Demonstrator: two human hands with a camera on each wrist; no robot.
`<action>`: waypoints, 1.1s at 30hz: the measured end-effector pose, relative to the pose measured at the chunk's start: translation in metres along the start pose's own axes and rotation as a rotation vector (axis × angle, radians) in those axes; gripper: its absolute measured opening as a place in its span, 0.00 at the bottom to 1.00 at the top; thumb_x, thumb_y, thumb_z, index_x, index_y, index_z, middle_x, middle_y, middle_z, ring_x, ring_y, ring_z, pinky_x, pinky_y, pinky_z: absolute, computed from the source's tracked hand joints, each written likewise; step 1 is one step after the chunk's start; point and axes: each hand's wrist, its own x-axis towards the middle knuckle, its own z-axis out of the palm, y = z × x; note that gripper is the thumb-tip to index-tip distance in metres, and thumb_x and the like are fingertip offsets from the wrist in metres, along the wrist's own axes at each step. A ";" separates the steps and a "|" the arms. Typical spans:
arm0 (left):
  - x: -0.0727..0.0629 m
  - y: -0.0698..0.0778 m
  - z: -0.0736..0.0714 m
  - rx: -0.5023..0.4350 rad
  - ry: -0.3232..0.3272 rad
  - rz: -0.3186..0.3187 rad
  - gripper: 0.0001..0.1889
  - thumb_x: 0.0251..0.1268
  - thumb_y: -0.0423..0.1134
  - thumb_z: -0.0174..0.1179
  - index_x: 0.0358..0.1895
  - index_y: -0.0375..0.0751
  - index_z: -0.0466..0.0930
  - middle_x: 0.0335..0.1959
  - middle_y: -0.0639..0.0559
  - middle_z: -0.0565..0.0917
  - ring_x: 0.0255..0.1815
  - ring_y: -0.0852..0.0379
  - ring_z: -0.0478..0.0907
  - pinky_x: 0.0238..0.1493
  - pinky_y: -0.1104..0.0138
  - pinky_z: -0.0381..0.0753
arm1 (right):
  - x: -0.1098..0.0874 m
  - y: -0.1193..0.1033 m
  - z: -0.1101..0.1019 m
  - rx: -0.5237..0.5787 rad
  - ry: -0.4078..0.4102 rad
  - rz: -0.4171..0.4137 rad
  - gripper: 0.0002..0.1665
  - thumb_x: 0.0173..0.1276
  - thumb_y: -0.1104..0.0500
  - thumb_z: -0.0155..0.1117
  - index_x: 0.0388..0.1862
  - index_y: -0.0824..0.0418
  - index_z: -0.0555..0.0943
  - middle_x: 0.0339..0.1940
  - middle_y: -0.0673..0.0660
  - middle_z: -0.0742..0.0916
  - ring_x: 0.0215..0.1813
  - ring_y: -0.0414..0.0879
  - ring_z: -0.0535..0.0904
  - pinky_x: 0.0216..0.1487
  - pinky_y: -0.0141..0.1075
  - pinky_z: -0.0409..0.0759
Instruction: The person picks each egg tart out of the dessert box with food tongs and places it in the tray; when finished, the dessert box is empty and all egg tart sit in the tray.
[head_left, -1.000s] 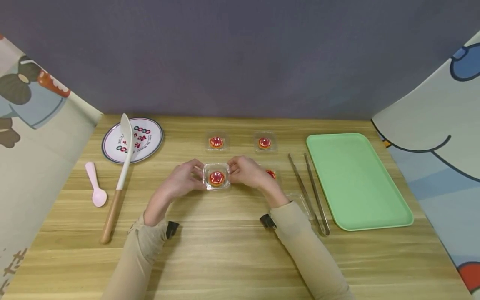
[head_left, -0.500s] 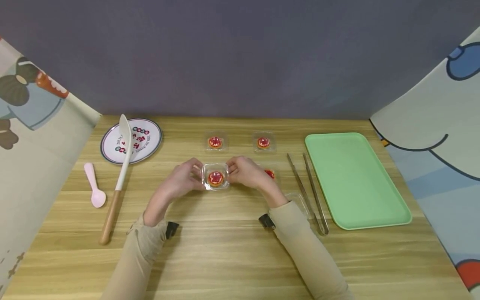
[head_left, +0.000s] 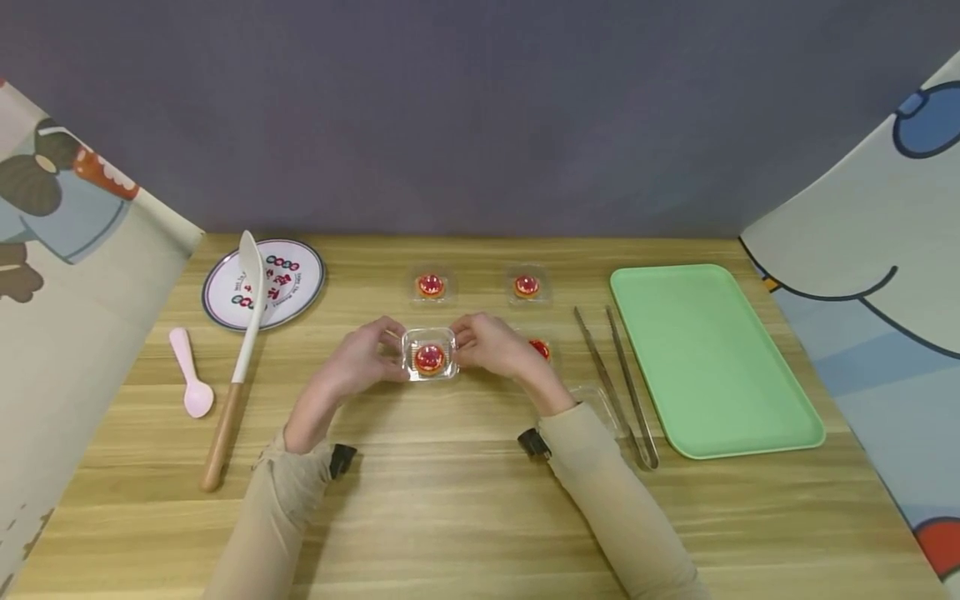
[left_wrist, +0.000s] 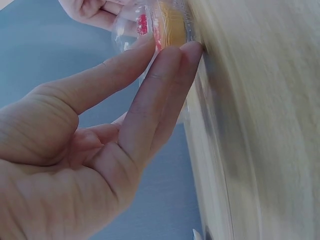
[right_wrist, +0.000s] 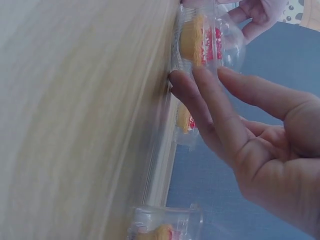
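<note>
In the head view a clear plastic box [head_left: 430,371] with a red-topped tart [head_left: 430,358] inside sits at the middle of the table, held between the two hands. My left hand [head_left: 365,357] pinches its left side with thumb and fingertips. On the right side, my right hand [head_left: 491,346] grips it the same way. From the left wrist the thumb [left_wrist: 107,77] lies against the domed lid, while the other fingertips are low, close over the table. The right wrist view has the tart [right_wrist: 192,40] upright in the box, with fingertips right at its edge.
Two boxed tarts [head_left: 527,286] stand behind, and another tart [head_left: 538,348] is partly hidden by the right hand. Tongs [head_left: 632,383] and a green tray [head_left: 720,358] lie right. Left are a plate [head_left: 300,287], a long-handled spatula [head_left: 243,358] and a pink spoon [head_left: 193,379].
</note>
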 end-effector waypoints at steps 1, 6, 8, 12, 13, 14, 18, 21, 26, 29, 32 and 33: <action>0.000 0.000 0.000 0.001 0.000 0.003 0.34 0.54 0.22 0.77 0.65 0.25 0.73 0.57 0.29 0.83 0.53 0.35 0.83 0.64 0.43 0.84 | 0.000 0.000 0.000 -0.001 0.000 0.001 0.26 0.71 0.73 0.69 0.67 0.78 0.76 0.60 0.71 0.87 0.60 0.60 0.86 0.63 0.40 0.87; 0.000 -0.001 -0.001 0.009 0.005 0.017 0.33 0.54 0.23 0.77 0.64 0.25 0.74 0.58 0.29 0.82 0.58 0.32 0.80 0.68 0.39 0.79 | 0.001 0.002 -0.001 0.006 -0.003 0.007 0.27 0.71 0.72 0.70 0.68 0.77 0.76 0.57 0.70 0.87 0.57 0.59 0.87 0.61 0.40 0.89; 0.001 -0.001 -0.002 0.019 0.006 0.023 0.33 0.54 0.23 0.77 0.64 0.26 0.74 0.58 0.29 0.83 0.60 0.31 0.79 0.70 0.38 0.77 | 0.002 0.004 -0.001 0.024 -0.002 0.005 0.29 0.71 0.72 0.70 0.68 0.77 0.75 0.56 0.70 0.87 0.56 0.59 0.87 0.59 0.39 0.89; 0.000 0.000 -0.003 0.036 0.002 0.038 0.35 0.54 0.23 0.77 0.66 0.26 0.73 0.58 0.28 0.84 0.60 0.30 0.79 0.70 0.37 0.76 | 0.002 0.005 0.000 0.082 0.004 0.005 0.30 0.70 0.73 0.70 0.69 0.77 0.73 0.58 0.72 0.87 0.57 0.61 0.87 0.58 0.40 0.90; 0.000 0.000 -0.003 0.039 0.001 0.042 0.35 0.54 0.23 0.77 0.67 0.26 0.73 0.58 0.28 0.84 0.60 0.30 0.80 0.70 0.37 0.77 | 0.002 0.005 0.000 0.097 0.005 0.007 0.30 0.70 0.73 0.70 0.69 0.77 0.73 0.58 0.73 0.87 0.57 0.61 0.87 0.57 0.39 0.90; 0.000 0.000 -0.003 0.040 -0.001 0.045 0.35 0.54 0.23 0.77 0.67 0.25 0.72 0.57 0.27 0.84 0.59 0.30 0.81 0.69 0.38 0.78 | 0.002 0.005 0.000 0.111 0.005 0.010 0.30 0.70 0.74 0.70 0.69 0.76 0.73 0.58 0.73 0.87 0.57 0.61 0.88 0.56 0.39 0.91; 0.000 0.001 -0.002 0.029 -0.012 0.045 0.36 0.55 0.23 0.77 0.67 0.26 0.71 0.56 0.27 0.85 0.54 0.33 0.85 0.65 0.40 0.82 | 0.003 0.004 0.002 0.164 -0.007 0.024 0.29 0.71 0.76 0.68 0.69 0.76 0.72 0.59 0.74 0.86 0.54 0.60 0.89 0.52 0.38 0.92; -0.001 0.002 -0.002 0.024 -0.016 0.043 0.36 0.54 0.23 0.77 0.67 0.27 0.72 0.55 0.26 0.85 0.50 0.35 0.87 0.63 0.40 0.84 | 0.004 0.004 0.003 0.188 -0.014 0.028 0.28 0.72 0.76 0.67 0.69 0.75 0.72 0.59 0.75 0.86 0.51 0.59 0.89 0.50 0.37 0.93; -0.001 0.001 -0.003 0.022 -0.016 0.048 0.36 0.54 0.23 0.78 0.67 0.29 0.72 0.55 0.27 0.85 0.50 0.35 0.87 0.63 0.40 0.83 | 0.004 0.004 0.004 0.193 -0.014 0.037 0.28 0.73 0.77 0.66 0.70 0.76 0.71 0.59 0.75 0.85 0.51 0.59 0.90 0.50 0.37 0.93; 0.000 0.000 -0.003 0.018 -0.009 0.040 0.36 0.54 0.23 0.78 0.67 0.28 0.73 0.57 0.26 0.84 0.53 0.34 0.85 0.65 0.40 0.82 | 0.003 0.003 0.003 0.155 -0.012 0.031 0.28 0.73 0.76 0.66 0.70 0.77 0.72 0.59 0.75 0.86 0.52 0.59 0.89 0.51 0.38 0.92; 0.001 0.000 -0.003 0.026 0.005 0.041 0.35 0.53 0.23 0.78 0.67 0.26 0.74 0.60 0.27 0.82 0.57 0.32 0.81 0.68 0.39 0.79 | 0.003 0.002 0.002 0.079 -0.007 0.011 0.27 0.73 0.74 0.68 0.69 0.76 0.73 0.58 0.72 0.87 0.53 0.59 0.88 0.54 0.38 0.91; 0.001 0.000 -0.003 0.031 0.009 0.043 0.35 0.53 0.23 0.78 0.66 0.26 0.74 0.61 0.27 0.81 0.58 0.32 0.81 0.68 0.40 0.79 | 0.003 0.003 0.001 0.053 -0.006 0.001 0.27 0.72 0.73 0.68 0.68 0.76 0.74 0.57 0.72 0.87 0.54 0.59 0.87 0.55 0.38 0.91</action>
